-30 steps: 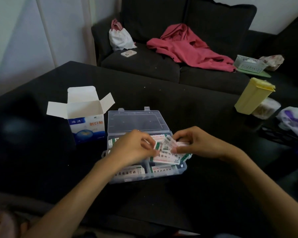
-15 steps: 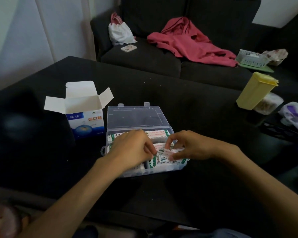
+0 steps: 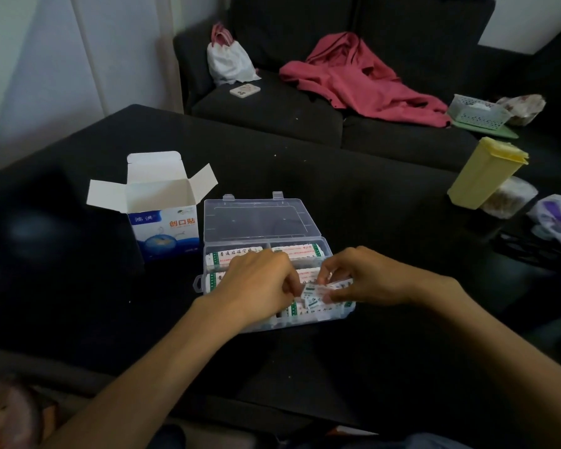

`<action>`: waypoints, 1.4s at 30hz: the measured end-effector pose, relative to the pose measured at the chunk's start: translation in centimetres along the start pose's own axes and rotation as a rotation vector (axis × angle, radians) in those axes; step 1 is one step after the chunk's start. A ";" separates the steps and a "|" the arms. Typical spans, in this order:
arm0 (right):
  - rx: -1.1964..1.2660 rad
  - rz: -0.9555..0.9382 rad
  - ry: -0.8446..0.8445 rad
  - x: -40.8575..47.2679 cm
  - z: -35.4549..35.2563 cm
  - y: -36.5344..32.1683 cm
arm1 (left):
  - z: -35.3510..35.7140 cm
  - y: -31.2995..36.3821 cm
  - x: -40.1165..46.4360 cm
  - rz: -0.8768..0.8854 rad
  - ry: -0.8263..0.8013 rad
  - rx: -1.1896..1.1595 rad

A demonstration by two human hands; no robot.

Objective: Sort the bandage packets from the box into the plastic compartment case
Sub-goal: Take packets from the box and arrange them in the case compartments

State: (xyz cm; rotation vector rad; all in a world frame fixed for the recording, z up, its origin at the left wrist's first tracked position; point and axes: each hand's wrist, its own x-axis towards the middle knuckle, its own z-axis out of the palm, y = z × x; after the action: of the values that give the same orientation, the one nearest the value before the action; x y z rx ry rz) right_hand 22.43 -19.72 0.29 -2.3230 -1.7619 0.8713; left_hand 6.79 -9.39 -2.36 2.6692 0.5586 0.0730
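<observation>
A clear plastic compartment case lies open on the dark table, its lid folded back. White bandage packets with green ends fill its compartments. Both my hands are over the case's front right part. My right hand pinches a small stack of bandage packets. My left hand holds the stack's left end with its fingertips. The white and blue bandage box stands open to the left of the case.
A yellow plastic container leans at the table's right, with a clear tub and a plastic bag beside it. Behind the table a dark sofa holds a pink garment, a white bag, a phone and a basket.
Both hands moved with the packet stack from the middle of the case to its front right compartment and lowered it. The camera view shifted slightly.
</observation>
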 end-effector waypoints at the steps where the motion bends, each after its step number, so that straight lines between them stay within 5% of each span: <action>1: 0.013 -0.002 -0.010 0.0 -0.1 -0.1 | 0.0 0.0 0.0 0.003 -0.028 -0.009; 7: 0.097 -0.018 0.036 -1.1 -1.2 0.0 | -0.1 0.0 -0.1 0.036 -0.126 0.025; 12: 0.400 0.063 0.154 -1.7 -1.9 1.1 | -0.1 -0.1 -0.1 0.038 -0.171 -0.020; 19: 0.835 0.232 0.066 -1.8 -1.8 1.3 | -1.9 -0.2 0.8 -0.170 -0.021 -0.668; 24: 0.829 0.239 0.055 -0.9 -1.4 0.4 | -2.1 0.4 0.4 -0.225 -0.161 -0.987; 42: 0.832 0.222 0.178 -1.4 0.2 1.2 | -1.1 -0.2 1.0 -0.331 -0.027 -0.907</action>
State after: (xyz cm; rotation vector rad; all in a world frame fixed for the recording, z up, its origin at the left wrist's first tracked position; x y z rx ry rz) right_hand 23.08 -21.46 0.19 -1.9410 -0.8252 1.1066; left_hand 7.47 -8.45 -1.49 1.6816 0.7302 0.1510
